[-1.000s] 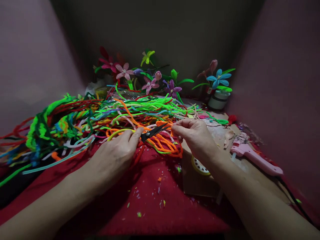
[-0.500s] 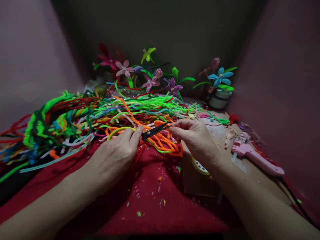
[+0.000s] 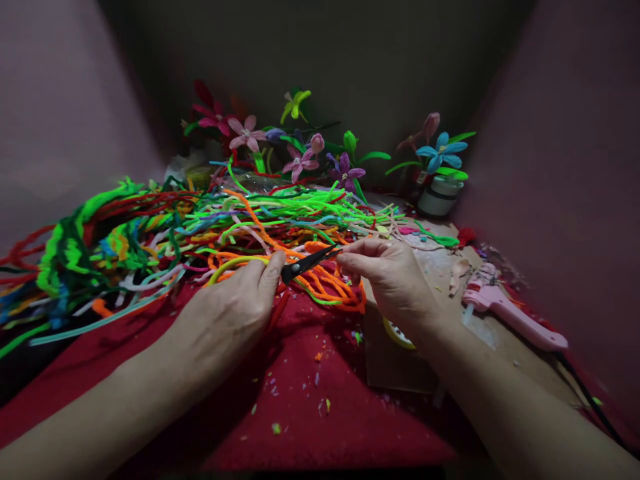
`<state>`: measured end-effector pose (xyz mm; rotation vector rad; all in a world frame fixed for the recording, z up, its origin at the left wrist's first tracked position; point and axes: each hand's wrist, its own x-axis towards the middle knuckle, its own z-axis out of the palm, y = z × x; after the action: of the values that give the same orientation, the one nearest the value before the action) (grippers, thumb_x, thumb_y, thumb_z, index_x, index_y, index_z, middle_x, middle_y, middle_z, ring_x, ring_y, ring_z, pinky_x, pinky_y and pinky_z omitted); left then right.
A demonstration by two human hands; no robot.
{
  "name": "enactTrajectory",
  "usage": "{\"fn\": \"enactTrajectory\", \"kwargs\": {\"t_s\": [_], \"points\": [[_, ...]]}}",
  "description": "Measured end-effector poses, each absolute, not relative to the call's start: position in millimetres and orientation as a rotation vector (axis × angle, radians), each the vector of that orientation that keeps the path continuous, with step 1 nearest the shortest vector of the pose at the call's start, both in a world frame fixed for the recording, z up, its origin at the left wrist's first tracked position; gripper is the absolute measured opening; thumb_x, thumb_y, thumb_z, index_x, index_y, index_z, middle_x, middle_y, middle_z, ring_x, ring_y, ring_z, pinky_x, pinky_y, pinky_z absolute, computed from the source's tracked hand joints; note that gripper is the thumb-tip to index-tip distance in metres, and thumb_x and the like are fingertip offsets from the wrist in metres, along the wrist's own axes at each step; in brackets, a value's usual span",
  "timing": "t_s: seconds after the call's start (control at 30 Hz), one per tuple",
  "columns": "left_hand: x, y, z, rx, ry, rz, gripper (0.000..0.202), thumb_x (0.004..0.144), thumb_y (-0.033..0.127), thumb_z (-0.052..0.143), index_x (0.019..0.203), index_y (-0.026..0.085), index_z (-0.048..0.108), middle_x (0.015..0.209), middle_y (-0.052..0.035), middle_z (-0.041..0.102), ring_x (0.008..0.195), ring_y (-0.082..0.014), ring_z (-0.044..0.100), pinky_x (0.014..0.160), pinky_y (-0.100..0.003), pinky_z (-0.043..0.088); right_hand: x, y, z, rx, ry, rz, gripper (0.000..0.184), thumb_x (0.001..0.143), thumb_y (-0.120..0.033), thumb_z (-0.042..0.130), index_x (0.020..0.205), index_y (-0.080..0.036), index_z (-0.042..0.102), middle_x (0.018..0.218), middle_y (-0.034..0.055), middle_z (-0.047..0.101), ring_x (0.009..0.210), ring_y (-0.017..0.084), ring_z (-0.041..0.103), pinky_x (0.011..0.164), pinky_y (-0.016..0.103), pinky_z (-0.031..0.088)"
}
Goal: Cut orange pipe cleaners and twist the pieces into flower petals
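My left hand [image 3: 245,293] is wrapped round a pair of scissors [image 3: 303,265]. Their dark blades point right, slightly apart, over a loose bundle of orange pipe cleaners [image 3: 330,287]. The handles are mostly hidden in my palm; a red part shows below it. Thumb and fingers of my right hand [image 3: 387,273] are pinched together right at the blade tips. Whatever lies in that pinch is too small and hidden to name. A yellow curved strand [image 3: 230,267] runs up to the back of my left hand.
Multicoloured pipe cleaners [image 3: 280,213] heap across the table's back and left. Behind them stand fuzzy flowers [image 3: 300,163]. At right, a pink glue gun [image 3: 515,313] lies on cardboard, with a jar [image 3: 439,197] behind. Scraps [image 3: 277,429] dot the red cloth [image 3: 300,447].
The view has shifted very slightly. Both hands keep nearly the same place, the scissors in my left hand and the right fingers pinched at their tips.
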<state>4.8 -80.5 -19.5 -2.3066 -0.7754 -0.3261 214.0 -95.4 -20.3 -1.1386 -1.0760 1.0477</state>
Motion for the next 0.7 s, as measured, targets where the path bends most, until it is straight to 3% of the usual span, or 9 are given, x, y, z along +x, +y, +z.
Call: {"fn": "enactTrajectory", "kwargs": {"t_s": [0.7], "points": [[5.1, -80.3, -25.6, -2.292, -0.748, -0.318, 0.044, 0.077, -0.005, 0.035, 0.116, -0.005, 0.054, 0.077, -0.0152, 0.063, 0.064, -0.0223, 0.060, 0.051, -0.031, 0.052, 212.3, -97.2, -13.5, -1.302, -1.098, 0.968, 0.005, 0.064, -0.018, 0.064, 0.063, -0.013, 0.065, 0.054, -0.0019, 0.058, 0.052, 0.008, 0.048, 0.052, 0.024, 0.035]]}}
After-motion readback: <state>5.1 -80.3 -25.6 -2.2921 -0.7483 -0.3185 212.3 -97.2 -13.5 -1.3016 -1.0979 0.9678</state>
